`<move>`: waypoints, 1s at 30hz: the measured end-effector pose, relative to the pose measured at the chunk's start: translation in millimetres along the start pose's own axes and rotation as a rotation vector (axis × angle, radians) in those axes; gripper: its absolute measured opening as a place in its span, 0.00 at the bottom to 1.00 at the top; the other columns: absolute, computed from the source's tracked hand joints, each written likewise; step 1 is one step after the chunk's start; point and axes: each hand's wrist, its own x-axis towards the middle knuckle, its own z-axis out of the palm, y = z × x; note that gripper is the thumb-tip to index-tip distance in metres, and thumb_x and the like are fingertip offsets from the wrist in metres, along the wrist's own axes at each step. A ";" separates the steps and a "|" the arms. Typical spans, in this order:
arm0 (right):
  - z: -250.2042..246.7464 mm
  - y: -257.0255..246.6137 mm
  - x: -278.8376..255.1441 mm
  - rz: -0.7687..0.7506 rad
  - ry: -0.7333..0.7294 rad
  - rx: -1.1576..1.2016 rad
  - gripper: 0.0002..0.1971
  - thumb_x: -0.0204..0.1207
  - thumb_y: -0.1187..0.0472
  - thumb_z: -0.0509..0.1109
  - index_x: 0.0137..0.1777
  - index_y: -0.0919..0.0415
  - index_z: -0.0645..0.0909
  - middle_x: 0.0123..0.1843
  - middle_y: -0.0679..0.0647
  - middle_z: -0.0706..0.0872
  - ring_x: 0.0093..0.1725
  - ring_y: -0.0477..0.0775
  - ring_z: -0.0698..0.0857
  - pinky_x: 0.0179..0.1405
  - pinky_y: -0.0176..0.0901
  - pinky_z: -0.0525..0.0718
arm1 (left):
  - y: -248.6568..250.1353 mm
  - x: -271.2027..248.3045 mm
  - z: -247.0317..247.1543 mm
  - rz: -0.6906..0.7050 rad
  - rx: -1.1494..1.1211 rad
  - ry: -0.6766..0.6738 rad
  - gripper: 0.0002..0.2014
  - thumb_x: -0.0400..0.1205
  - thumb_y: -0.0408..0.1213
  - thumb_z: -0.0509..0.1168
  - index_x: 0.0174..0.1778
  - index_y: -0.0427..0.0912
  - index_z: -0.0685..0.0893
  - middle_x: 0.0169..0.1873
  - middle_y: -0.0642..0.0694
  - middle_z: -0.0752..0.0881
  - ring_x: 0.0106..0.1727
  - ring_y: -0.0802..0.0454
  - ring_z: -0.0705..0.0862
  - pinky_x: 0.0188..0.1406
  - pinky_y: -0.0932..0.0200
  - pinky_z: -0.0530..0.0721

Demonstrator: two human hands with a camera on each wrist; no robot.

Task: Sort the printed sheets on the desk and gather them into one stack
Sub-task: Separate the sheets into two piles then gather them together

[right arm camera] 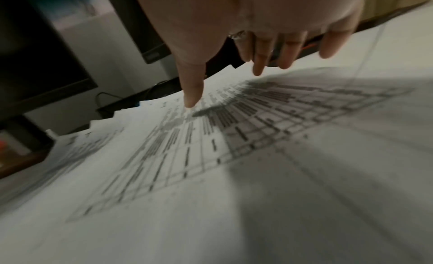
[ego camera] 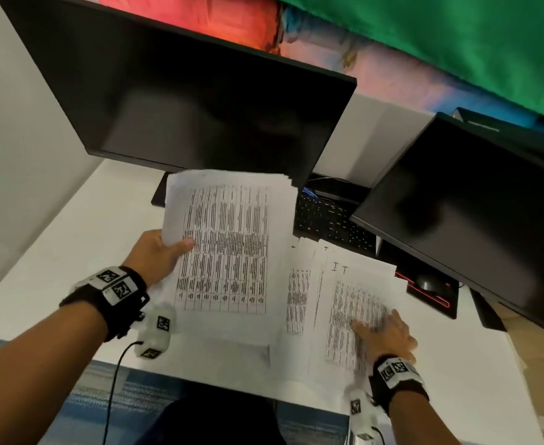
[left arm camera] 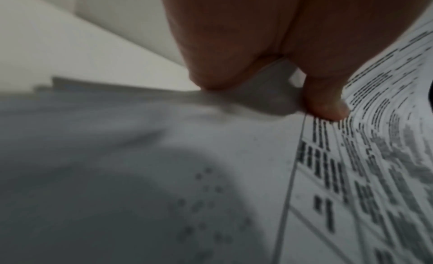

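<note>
The left hand (ego camera: 155, 255) pinches a sheaf of sheets (ego camera: 229, 239) at its edge, so lower pages may slip free, while the right hand (ego camera: 388, 337), fingers flat, could skew the fanned sheets (ego camera: 354, 284) beneath it.

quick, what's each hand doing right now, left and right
Left hand: holding a stack of printed sheets by its edge, thumb on top.
Right hand: open, fingers spread on the fanned sheets on the desk.

Head view downward; wrist views close over shared sheets (ego camera: 225, 245).
</note>
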 end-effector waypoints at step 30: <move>-13.5 -69.3 -20.5 -0.092 -0.064 0.302 0.20 0.73 0.59 0.80 0.62 0.68 0.83 0.58 0.64 0.90 0.56 0.63 0.89 0.57 0.47 0.87 | -55.7 -18.3 27.4 -0.363 0.118 0.039 0.16 0.81 0.49 0.70 0.49 0.38 0.86 0.31 0.41 0.87 0.29 0.44 0.84 0.28 0.58 0.80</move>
